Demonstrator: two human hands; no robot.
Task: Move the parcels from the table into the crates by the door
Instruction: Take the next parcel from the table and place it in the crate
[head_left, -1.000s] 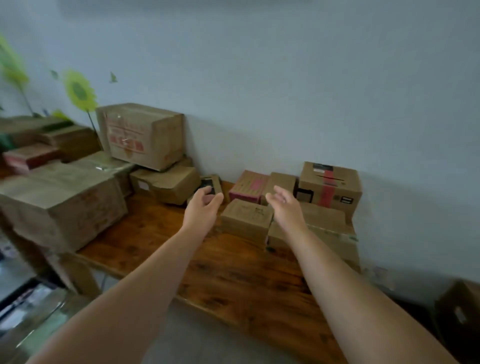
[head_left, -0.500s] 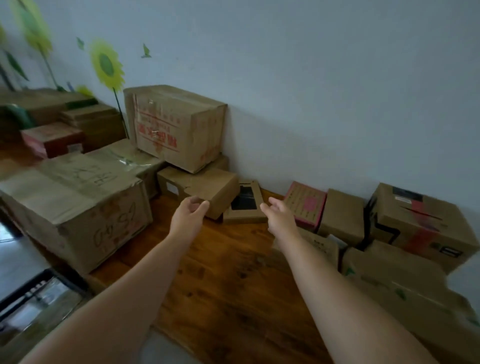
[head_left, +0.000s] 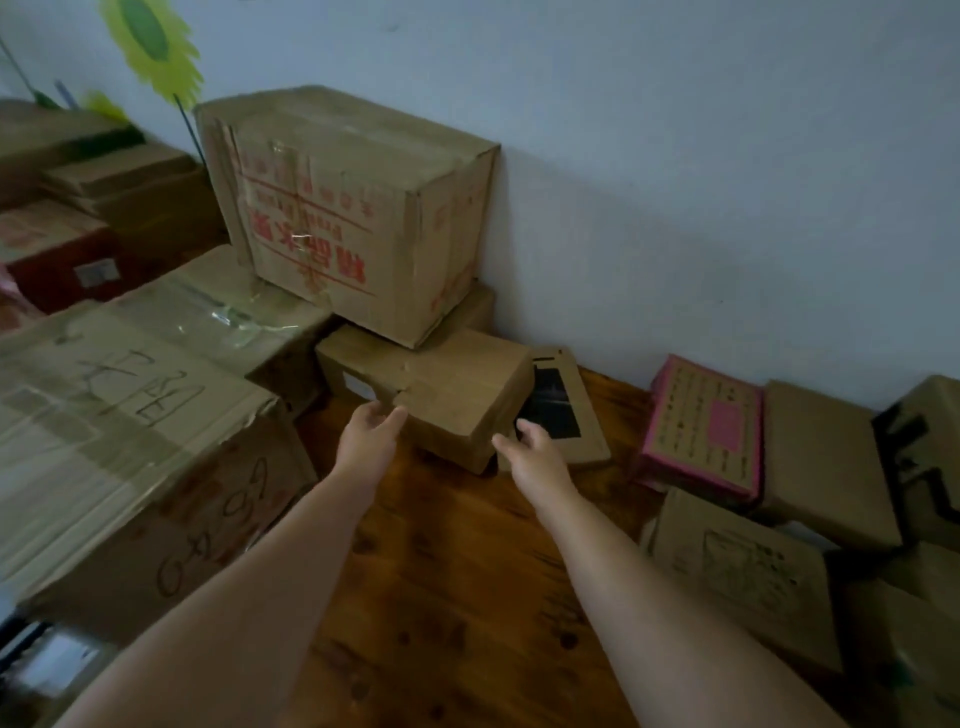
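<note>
A small brown cardboard parcel (head_left: 447, 384) lies on the wooden table (head_left: 441, 571), partly under a big box with red print (head_left: 353, 208). My left hand (head_left: 366, 441) is at the parcel's front left face, fingers straight, just touching or nearly touching it. My right hand (head_left: 535, 457) hovers open at the parcel's right front corner, in front of a flat box with a black window (head_left: 566, 410). Neither hand holds anything.
A large box with handwriting (head_left: 119, 441) stands at the left, and more boxes are stacked behind it. At the right lie a pink-printed box (head_left: 706, 426), a plain brown box (head_left: 821, 457) and a printed brown box (head_left: 743, 571). The wall runs close behind.
The view has swung left and closer to the table. Both hands have reached forward to either side of the small brown parcel.
</note>
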